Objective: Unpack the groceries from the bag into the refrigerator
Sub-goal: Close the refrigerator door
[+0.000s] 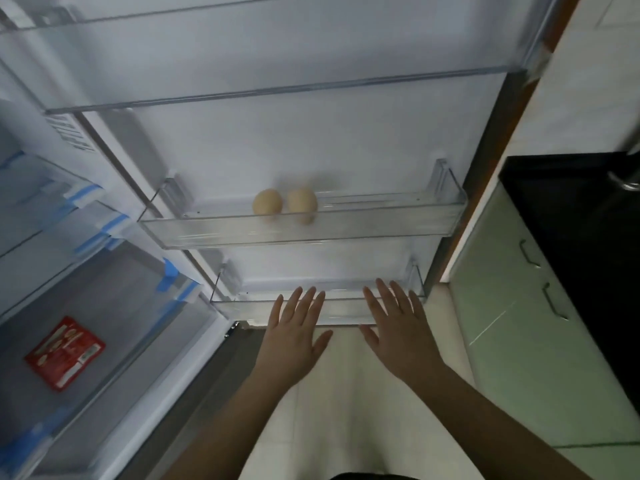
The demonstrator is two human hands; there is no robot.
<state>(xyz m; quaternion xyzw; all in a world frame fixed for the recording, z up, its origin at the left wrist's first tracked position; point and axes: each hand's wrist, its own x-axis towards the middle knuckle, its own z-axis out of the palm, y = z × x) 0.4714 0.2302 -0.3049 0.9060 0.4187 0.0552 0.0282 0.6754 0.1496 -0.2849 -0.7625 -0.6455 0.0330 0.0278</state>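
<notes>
The refrigerator door (277, 143) stands open in front of me. Two pale eggs (267, 202) (302, 201) lie side by side in its clear middle door shelf (398, 223). Below that is the lowest door shelf (346, 308). My left hand (294, 337) and my right hand (398, 334) are both held out flat with fingers spread, just in front of that lowest shelf, holding nothing. A red packet (65, 353) lies in a clear drawer (138, 341) inside the refrigerator at lower left. No grocery bag is in view.
Clear drawers with blue tape (169, 271) fill the refrigerator's left side. A green cabinet with metal handles (530, 254) and a black counter (571, 209) stand on the right. Pale floor tiles (346, 410) lie below my arms.
</notes>
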